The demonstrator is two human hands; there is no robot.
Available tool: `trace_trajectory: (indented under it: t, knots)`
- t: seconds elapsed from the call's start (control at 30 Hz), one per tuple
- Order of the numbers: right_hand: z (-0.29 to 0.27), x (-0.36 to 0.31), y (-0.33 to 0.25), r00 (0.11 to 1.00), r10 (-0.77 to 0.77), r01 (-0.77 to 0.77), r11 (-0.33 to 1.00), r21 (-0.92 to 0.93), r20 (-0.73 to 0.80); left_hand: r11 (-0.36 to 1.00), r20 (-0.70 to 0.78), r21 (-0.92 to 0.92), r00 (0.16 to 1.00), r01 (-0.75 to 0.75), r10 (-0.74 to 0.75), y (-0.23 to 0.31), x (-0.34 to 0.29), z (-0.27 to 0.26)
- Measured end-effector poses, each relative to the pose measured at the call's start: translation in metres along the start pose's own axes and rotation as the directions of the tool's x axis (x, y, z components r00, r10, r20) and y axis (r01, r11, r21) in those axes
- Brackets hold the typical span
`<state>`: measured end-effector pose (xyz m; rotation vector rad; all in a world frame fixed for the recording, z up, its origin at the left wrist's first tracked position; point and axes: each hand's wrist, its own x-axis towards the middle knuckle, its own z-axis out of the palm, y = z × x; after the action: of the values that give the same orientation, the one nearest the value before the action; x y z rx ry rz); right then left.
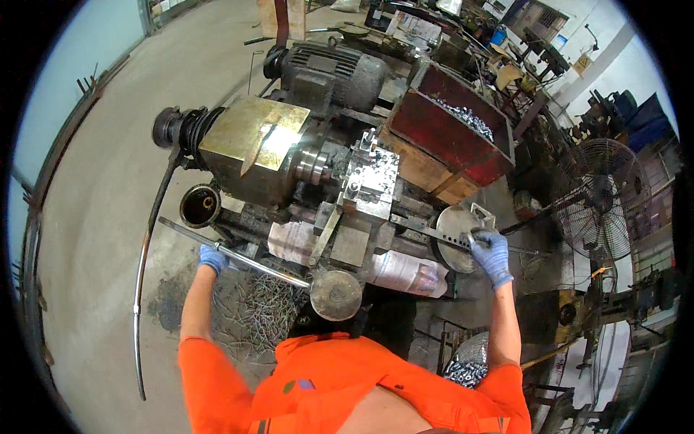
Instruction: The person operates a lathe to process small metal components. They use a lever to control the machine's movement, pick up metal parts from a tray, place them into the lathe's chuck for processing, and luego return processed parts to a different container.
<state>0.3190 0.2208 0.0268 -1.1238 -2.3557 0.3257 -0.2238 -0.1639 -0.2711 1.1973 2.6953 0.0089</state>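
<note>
My left hand (212, 258), in a blue glove, closes on the long shiny metal lever (260, 266), which slants from the left toward a round metal disc (336, 295) in front of my body; its fingers are partly hidden. My right hand (492, 259), gloved too, is closed round a handle (477, 236) at the edge of a larger round plate (455, 220) on the machine's right. Between the hands stands the oily lathe-like machine, with a shiny chuck (312, 166) and a metal tool block (371, 177).
A red bin (455, 134) of small metal parts stands behind the machine, near a motor (332, 76). Metal shavings (264, 311) litter the floor below my left hand. A basket of metal parts (466, 369) sits by my right arm; a caged fan (600, 199) stands at right.
</note>
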Motion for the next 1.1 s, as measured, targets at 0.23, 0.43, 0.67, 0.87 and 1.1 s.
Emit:
trace_trajectory:
  t: [0.23,0.43,0.67,0.87,1.1]
  knots:
    - [-0.028,-0.013,0.158,0.969,0.245,-0.246,0.961,-0.125,-0.027,0.991,0.058,0.035,0.989,0.132,-0.133,-0.011,-0.02,-0.052]
    - [-0.048,-0.018,0.235,0.898,0.403,-0.169,0.683,-0.71,0.174,0.753,-0.01,-0.607,0.945,0.254,-0.327,-0.05,-0.038,-0.082]
    - [-0.036,-0.023,0.262,0.787,0.602,-0.335,0.598,-0.728,0.133,0.475,-0.052,-0.86,0.894,0.187,-0.445,-0.024,-0.06,-0.136]
    - [-0.035,-0.094,0.263,0.796,0.605,-0.443,0.557,-0.703,-0.023,0.036,0.091,-0.988,0.763,0.148,-0.639,-0.016,-0.059,-0.134]
    - [-0.048,-0.221,0.223,0.638,0.766,-0.66,0.495,-0.565,-0.074,-0.064,0.059,-0.998,0.593,0.012,-0.803,0.011,-0.017,-0.106]
